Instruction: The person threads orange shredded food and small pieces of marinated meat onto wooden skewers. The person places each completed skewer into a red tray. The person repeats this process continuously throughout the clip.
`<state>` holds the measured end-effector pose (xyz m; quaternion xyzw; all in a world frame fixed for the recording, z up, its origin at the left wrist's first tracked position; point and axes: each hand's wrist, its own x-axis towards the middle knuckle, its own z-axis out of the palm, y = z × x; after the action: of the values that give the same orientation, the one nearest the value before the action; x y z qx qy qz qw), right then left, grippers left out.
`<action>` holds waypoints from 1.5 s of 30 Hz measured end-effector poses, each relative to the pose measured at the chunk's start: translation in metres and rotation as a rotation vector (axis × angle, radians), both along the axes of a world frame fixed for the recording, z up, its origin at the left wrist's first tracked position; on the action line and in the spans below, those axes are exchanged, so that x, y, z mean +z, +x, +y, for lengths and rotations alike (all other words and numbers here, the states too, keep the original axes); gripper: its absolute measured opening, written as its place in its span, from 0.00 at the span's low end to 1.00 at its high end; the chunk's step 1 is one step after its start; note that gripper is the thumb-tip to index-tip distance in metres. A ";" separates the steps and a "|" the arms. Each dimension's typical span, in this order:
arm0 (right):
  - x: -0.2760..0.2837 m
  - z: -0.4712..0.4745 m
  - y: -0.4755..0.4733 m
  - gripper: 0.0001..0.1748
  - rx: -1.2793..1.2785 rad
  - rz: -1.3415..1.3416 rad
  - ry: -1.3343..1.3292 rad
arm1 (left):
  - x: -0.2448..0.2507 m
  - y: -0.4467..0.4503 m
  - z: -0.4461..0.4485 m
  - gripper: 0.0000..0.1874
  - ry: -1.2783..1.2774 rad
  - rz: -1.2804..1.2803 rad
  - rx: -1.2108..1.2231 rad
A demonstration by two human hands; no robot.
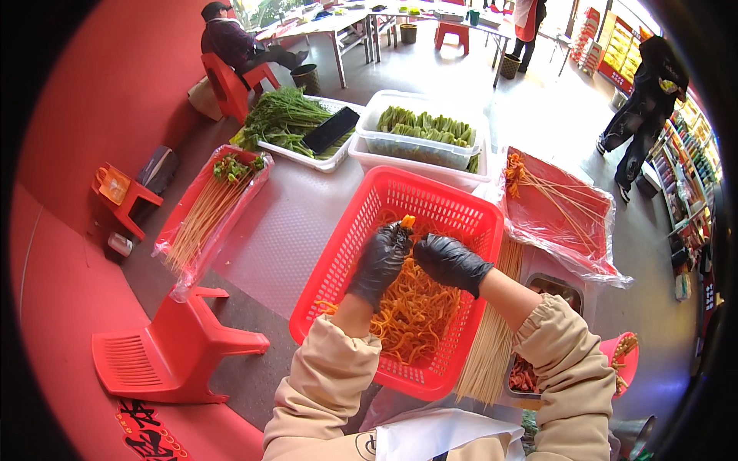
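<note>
A red perforated plastic basket (pixel 398 389) sits before me, holding a heap of thin orange food strands (pixel 412 317). Both my hands wear black gloves and hover over the basket close together. Pinched in my left hand (pixel 381 259) is a small orange piece (pixel 407 221) that pokes up past the fingertips. My right hand (pixel 452 262) is curled just beside it; its fingers hide whatever may be between them. A bundle of bamboo skewers (pixel 487 351) lies along the basket's right side, partly under my right forearm.
At right, a plastic-lined red tray (pixel 562 216) holds skewers with orange strands. Leafy skewers (pixel 210 213) fill another tray at left. Behind stand a greens tray with a phone (pixel 331 131) and a clear tub (pixel 424 147). A red chair (pixel 184 351) stands lower left; people are farther back.
</note>
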<state>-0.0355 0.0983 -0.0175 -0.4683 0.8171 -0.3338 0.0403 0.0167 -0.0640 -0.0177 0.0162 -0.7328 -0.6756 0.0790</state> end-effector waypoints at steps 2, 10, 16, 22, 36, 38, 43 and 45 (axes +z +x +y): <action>-0.002 0.004 -0.011 0.02 0.049 -0.071 -0.189 | -0.001 -0.004 0.003 0.11 0.061 0.013 -0.008; 0.052 0.003 0.005 0.05 -0.147 -0.773 -0.330 | 0.000 -0.001 0.010 0.10 -0.117 0.203 0.069; 0.065 0.010 0.006 0.09 -0.112 -1.059 -0.600 | 0.009 0.001 0.013 0.10 0.197 0.098 0.005; 0.064 0.008 0.008 0.10 -0.118 -1.038 -0.660 | 0.024 0.009 0.020 0.11 0.427 -0.058 -0.111; 0.069 0.005 0.008 0.05 -0.326 -0.988 -0.600 | 0.012 0.005 0.014 0.12 0.297 -0.035 -0.128; 0.064 0.004 0.008 0.05 -0.288 -0.990 -0.628 | 0.013 0.006 0.014 0.12 0.371 -0.049 -0.158; 0.052 0.002 0.006 0.07 -0.218 -0.989 -0.720 | 0.027 0.009 0.023 0.12 0.450 -0.076 -0.093; 0.054 0.001 0.008 0.07 -0.223 -1.071 -0.726 | 0.020 0.009 0.026 0.12 0.403 -0.030 -0.055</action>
<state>-0.0273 0.0998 0.0364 -0.1338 0.5629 -0.7776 0.2462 0.0256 -0.0380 0.0019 0.0215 -0.5842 -0.8101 0.0447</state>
